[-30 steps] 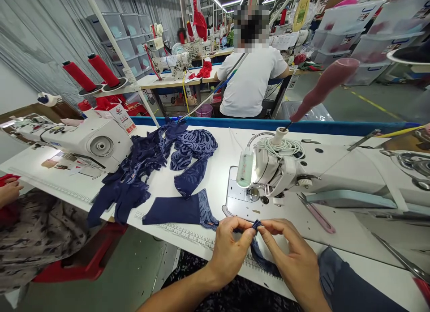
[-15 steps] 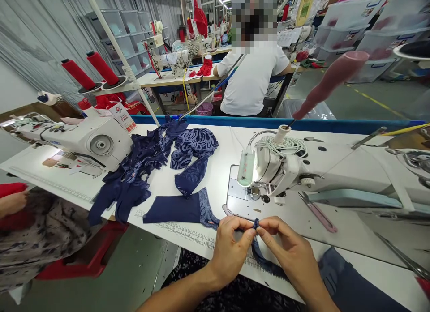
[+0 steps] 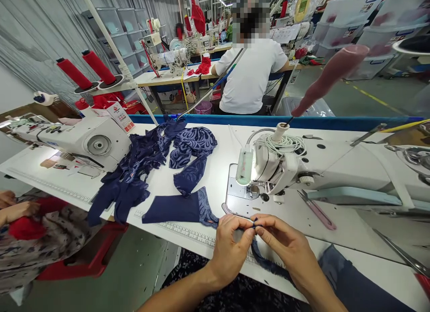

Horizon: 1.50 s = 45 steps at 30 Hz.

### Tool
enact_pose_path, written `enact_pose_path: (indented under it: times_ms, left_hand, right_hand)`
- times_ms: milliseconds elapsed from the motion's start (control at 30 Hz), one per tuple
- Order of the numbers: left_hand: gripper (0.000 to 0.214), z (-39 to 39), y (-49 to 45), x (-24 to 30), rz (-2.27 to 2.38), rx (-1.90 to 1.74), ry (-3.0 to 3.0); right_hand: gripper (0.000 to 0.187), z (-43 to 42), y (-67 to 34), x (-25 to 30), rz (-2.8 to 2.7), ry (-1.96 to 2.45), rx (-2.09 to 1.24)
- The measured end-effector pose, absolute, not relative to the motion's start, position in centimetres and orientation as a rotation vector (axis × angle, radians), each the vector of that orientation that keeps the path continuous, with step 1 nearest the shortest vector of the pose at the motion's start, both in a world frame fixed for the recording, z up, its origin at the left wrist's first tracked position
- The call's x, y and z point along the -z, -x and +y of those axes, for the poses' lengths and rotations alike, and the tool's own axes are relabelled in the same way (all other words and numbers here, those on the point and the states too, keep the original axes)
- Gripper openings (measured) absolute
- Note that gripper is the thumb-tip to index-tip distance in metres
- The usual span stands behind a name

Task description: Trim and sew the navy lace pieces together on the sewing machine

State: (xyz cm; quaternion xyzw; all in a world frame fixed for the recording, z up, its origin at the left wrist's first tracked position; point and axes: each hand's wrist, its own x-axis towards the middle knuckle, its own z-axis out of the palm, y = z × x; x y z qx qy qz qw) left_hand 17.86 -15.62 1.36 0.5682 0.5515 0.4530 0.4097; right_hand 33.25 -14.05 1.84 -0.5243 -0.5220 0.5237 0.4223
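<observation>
Close together at the table's front edge, both hands pinch a navy fabric piece (image 3: pixel 267 262). My left hand (image 3: pixel 231 248) is closed, thumb against fingertips, on the left side of the pinched bit. From the right, my right hand (image 3: pixel 289 245) grips the same small fold, its fingertips nearly meeting the left ones. A narrow navy band hangs below the fingers, and a wide dark blue panel (image 3: pixel 358 280) lies right of my wrist. Left of the hands, a flat navy panel (image 3: pixel 173 209) with a patterned end reaches the left fingers; whether it joins the held piece is hidden.
A white sewing machine (image 3: pixel 278 164) stands just beyond the hands. Pink-handled snips (image 3: pixel 319 211) and scissors (image 3: pixel 401 251) lie to its right. Navy garment pieces (image 3: pixel 141 155) are heaped at left beside another machine (image 3: pixel 97 139). A co-worker's hands (image 3: pixel 20 211) hold red fabric.
My fingertips have shifted slightly on the pinched fold, and less of it now sticks up between them. At left, the co-worker's hands and red fabric have come further into view.
</observation>
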Motion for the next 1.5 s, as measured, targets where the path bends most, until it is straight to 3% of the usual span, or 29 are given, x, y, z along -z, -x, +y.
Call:
enact_pose_path:
  times_ms: [967,1167,1267,1433,1500]
  left_hand:
    - [0.007,-15.9,-17.8,-0.7,1.368,-1.085,-1.508]
    - [0.019,-15.3,-17.7,-1.7,1.293,-1.093,-1.485]
    - [0.02,-15.0,-17.2,-2.2,1.263,-1.097,-1.519]
    - [0.017,-14.3,-16.3,-2.5,1.251,-1.143,-1.409]
    - [0.015,-14.1,-16.3,-2.4,1.226,-1.187,-1.424]
  right_hand:
    - [0.032,-14.0,-32.6,-1.6,-1.033,1.263,-1.354]
    - [0.031,-14.3,-32.3,-3.0,-1.079,1.255,-1.349]
    - [0.029,-14.0,-34.4,-3.4,-1.252,1.445,-1.115]
    - [0.037,-12.2,-41.6,-2.0,-1.857,1.789,-0.043]
    - [0.045,-11.2,-43.7,-1.1,-1.996,1.798,0.156]
